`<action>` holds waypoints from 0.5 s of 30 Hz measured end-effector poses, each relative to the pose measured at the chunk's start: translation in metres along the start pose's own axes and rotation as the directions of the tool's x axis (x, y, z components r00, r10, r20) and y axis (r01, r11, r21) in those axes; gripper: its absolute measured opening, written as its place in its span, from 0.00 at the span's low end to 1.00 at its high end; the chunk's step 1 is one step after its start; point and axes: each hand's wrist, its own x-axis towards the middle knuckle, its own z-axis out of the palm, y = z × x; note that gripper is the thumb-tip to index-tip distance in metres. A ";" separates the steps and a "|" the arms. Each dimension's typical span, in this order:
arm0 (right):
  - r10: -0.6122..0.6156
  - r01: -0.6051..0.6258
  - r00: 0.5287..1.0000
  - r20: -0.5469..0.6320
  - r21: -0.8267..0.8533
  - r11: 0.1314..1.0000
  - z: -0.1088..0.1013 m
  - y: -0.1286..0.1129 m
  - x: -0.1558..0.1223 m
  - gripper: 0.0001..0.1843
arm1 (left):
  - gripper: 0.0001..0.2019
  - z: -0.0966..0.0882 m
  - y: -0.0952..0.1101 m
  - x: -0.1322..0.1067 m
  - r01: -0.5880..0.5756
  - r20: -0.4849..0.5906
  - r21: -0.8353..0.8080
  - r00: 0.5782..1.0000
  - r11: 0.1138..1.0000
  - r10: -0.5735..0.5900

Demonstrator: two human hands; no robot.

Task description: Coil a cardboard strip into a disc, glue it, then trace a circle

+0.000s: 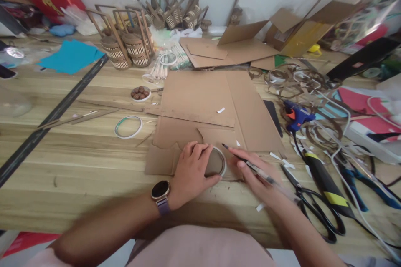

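My left hand [193, 167], with a watch [160, 192] on its wrist, presses a thin roll of tape [223, 162] flat on a piece of brown cardboard [161, 160]. Its fingers rest over the roll's left and upper rim, while the thumb lies along the lower rim. My right hand [258, 173] grips a pen [255, 169]. The pen's dark tip is just right of the roll's upper edge, and a small gap shows between them. Beneath the piece lies a larger cardboard sheet [200, 87]. A long cardboard strip [194, 117] crosses that sheet.
Scissors [313, 204], a black-and-yellow tool [328, 185], pliers [357, 183] and a blue glue gun [297, 115] with cables lie right. Left are another tape roll [128, 127] and a dish of brown balls [140, 93]. Small bamboo baskets [115, 52] stand behind.
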 end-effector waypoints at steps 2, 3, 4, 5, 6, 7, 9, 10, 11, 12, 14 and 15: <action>-0.024 0.024 0.999 -0.043 -0.002 1.000 0.002 -0.006 -0.001 0.13 | 0.35 0.000 0.001 0.000 0.006 -0.008 -0.014 1.000 1.000 -0.006; -0.039 0.039 0.997 -0.060 -0.001 0.999 0.005 -0.008 -0.002 0.12 | 0.35 0.000 0.001 0.000 0.007 -0.010 -0.020 1.000 1.000 -0.007; -0.049 0.049 0.996 -0.081 -0.001 0.999 0.008 -0.010 -0.002 0.11 | 0.35 0.000 0.001 0.000 0.008 -0.011 -0.025 1.000 1.000 -0.008; -0.060 0.060 0.993 -0.103 -0.004 0.998 0.011 -0.011 -0.002 0.10 | 0.35 0.000 0.001 0.000 0.008 -0.011 -0.027 1.000 1.000 -0.008; -0.065 0.064 0.990 -0.124 -0.012 0.998 0.015 -0.012 -0.002 0.09 | 0.35 0.000 0.002 0.000 0.009 -0.010 -0.028 1.000 1.000 -0.009; -0.065 0.063 0.989 -0.135 -0.023 0.998 0.018 -0.013 -0.001 0.08 | 0.35 0.000 0.002 0.000 0.010 -0.010 -0.028 1.000 1.000 -0.010; -0.062 0.056 0.988 -0.139 -0.047 0.997 0.023 -0.013 0.000 0.07 | 0.34 0.000 0.002 0.001 0.011 -0.015 -0.031 1.000 0.999 -0.011; -0.064 0.057 0.989 -0.131 -0.058 0.997 0.025 -0.013 0.001 0.06 | 0.33 0.000 0.002 0.000 0.009 -0.019 -0.031 1.000 0.999 -0.010; -0.072 0.064 0.990 -0.124 -0.069 0.996 0.027 -0.013 0.002 0.06 | 0.33 0.000 0.001 0.000 0.006 -0.023 -0.031 1.000 0.999 -0.007; -0.086 0.076 0.989 -0.120 -0.079 0.994 0.028 -0.012 0.004 0.07 | 0.32 0.000 0.001 0.000 0.004 -0.025 -0.031 1.000 1.000 -0.005; -0.121 0.109 0.984 -0.128 -0.098 0.989 0.029 -0.013 0.006 0.07 | 0.32 0.001 0.001 0.000 0.000 -0.027 -0.029 1.000 1.000 -0.001; -0.136 0.123 0.982 -0.128 -0.108 0.987 0.029 -0.013 0.008 0.07 | 0.31 0.001 0.001 0.000 -0.001 -0.027 -0.029 1.000 1.000 0.000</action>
